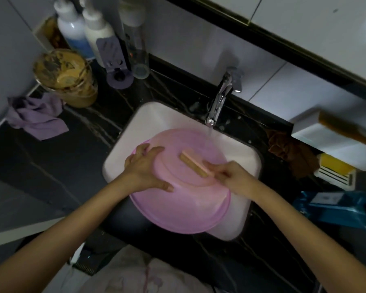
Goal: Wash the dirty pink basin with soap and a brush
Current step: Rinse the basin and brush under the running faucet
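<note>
Two bare hands are seen over a white sink set into a dark veined countertop. The pink basin is laid upside down across the sink, its bottom turned up and its near rim reaching past the sink's front edge. The left hand is spread flat on the left side of the upturned bottom, fingers apart and clasping nothing; a ring is worn on one finger. A brush with a pale pink back and tan bristles is grasped at its near end by the right hand, and the brush is laid against the basin's bottom, pointing away toward the back left. A chrome tap is mounted behind the sink, and a thin stream of water is let down from its spout onto the far edge of the basin. At the back left of the counter, a stained jar is stood beside a crumpled purple cloth, with two white bottles behind it. To the right of the sink a brown rag is left on the counter, and a blue packet is seen nearer the front.
</note>
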Demonstrator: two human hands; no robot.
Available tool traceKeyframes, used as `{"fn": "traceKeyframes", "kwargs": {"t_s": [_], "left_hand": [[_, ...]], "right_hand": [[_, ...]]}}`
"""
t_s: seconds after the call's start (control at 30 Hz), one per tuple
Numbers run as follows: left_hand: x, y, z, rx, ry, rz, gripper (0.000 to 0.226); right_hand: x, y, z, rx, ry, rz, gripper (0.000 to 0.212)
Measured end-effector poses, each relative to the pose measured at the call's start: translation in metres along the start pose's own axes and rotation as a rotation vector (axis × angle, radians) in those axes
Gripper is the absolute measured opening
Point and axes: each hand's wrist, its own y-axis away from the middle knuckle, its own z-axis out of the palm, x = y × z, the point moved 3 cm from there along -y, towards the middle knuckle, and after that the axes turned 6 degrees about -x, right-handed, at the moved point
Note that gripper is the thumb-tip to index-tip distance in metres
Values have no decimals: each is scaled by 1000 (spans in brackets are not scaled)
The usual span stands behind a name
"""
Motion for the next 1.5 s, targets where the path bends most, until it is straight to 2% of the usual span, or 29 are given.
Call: {"fn": "traceKeyframes", "kwargs": {"t_s": [0.07, 0.13, 0.23, 0.33, 0.4, 0.53, 0.6, 0.7, 0.77, 0.83, 0.93, 1.03, 1.17, 1.27, 1.33, 1.37, 1.43, 1.5], "left_hand": [[-1, -1, 1, -8, -3, 3, 129], [-1, -1, 3, -11, -1, 3, 130], [-1, 0, 1, -13, 11, 2, 134], [-1, 1, 2, -15, -12, 5, 141], [-3, 0, 2, -9, -3, -3, 144], [-4, -1, 2, 6, 11, -6, 146], [-4, -1, 2, 8, 12, -9, 147], [-3, -1, 2, 6, 3, 1, 146], [-3, -1, 1, 13, 9, 5, 147], [-4, -2, 2, 15, 20, 7, 149], [-4, -2, 2, 25, 39, 8, 148], [-3, -2, 3, 17, 41, -5, 150], [0, 0, 2, 10, 44, -1, 150], [1, 1, 0, 13, 52, 6, 150], [0, 2, 0, 23, 64, -1, 151], [0, 2, -1, 25, 68, -5, 151], [-1, 3, 0, 31, 72, -10, 151], [2, 5, 0, 38, 70, -4, 152]], "right_hand": [[21, 23, -5, -47, 0, 69, 37], [32, 20, -23, 29, 43, 145, 33], [9, -18, -31, 109, 139, 123, 29], [-25, -15, -3, 8, 153, 33, 37], [-11, 9, 5, -70, 145, 52, 38], [19, 11, -28, 52, 157, 203, 32], [-6, -10, -21, 99, 143, 138, 28], [-53, -16, 11, 48, 177, 17, 37], [-45, 4, 20, -33, 219, -17, 43], [-18, 26, 5, -77, 188, 38, 41], [8, 15, -23, 55, 199, 202, 30], [-16, -21, -16, 117, 169, 134, 27], [-40, 0, 13, -11, 227, 37, 40], [-20, 28, 0, -62, 227, 118, 36], [-18, 16, -13, 13, 240, 239, 34], [-25, 3, -17, 70, 223, 274, 41], [-53, -22, -9, 143, 156, 249, 50], [-82, -34, 9, 119, 126, 191, 41]]}}
